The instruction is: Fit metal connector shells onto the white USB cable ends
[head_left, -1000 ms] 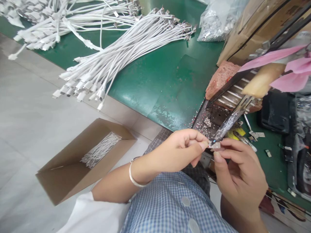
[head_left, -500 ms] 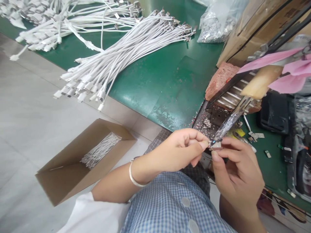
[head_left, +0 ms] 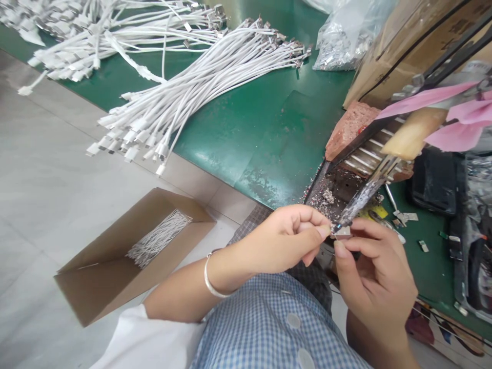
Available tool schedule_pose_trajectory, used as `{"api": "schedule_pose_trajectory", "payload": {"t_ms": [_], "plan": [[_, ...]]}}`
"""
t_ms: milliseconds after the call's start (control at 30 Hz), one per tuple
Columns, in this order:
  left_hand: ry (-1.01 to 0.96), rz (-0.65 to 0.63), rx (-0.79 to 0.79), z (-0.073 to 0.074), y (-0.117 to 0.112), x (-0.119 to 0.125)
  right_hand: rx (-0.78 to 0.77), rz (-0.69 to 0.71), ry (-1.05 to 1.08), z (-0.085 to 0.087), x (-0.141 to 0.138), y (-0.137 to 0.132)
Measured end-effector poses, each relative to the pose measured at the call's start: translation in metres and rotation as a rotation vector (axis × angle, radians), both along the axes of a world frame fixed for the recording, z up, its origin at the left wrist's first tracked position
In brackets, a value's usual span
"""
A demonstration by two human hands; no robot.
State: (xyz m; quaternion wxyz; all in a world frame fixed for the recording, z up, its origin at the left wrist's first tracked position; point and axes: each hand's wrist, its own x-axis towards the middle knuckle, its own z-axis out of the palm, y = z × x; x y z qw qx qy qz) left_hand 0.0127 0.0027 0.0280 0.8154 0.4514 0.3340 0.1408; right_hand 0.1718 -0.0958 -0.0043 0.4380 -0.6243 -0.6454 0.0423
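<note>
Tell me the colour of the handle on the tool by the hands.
The handle is pale yellowish tan; the head view shows it best.

A worn green tabletop stands over a pale grey tiled floor.

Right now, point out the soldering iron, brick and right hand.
Soldering iron (head_left: 413, 136), head view: wooden handle.
Brick (head_left: 349, 128), head view: rough pinkish face.
Right hand (head_left: 377, 274), head view: middle of the hand.

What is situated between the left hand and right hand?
In the head view, the dark tip of the wooden-handled soldering iron, a thin strand and a pale piece lie between the left hand and right hand.
</note>
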Motion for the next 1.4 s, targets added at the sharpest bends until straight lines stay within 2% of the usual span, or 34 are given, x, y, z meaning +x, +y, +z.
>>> {"api": "schedule_pose_trajectory", "payload": {"t_ms": [267, 733, 1033, 1400], "plan": [[0.030, 0.007, 0.024, -0.0056, -0.0028, -0.0006, -0.019, 0.002, 0.014, -0.0026, -0.0001, -0.0011], [0.023, -0.024, 0.032, -0.0005, 0.0003, 0.0005, 0.014, 0.018, -0.005, 0.0010, 0.0005, 0.0037], [0.035, -0.023, 0.014, -0.0080, -0.0038, -0.0034, -0.027, 0.068, -0.022, -0.0012, 0.0032, -0.0024], [0.033, 0.008, 0.035, -0.0030, -0.0024, -0.0009, -0.013, 0.055, -0.008, 0.0003, 0.0021, -0.0002]]}}
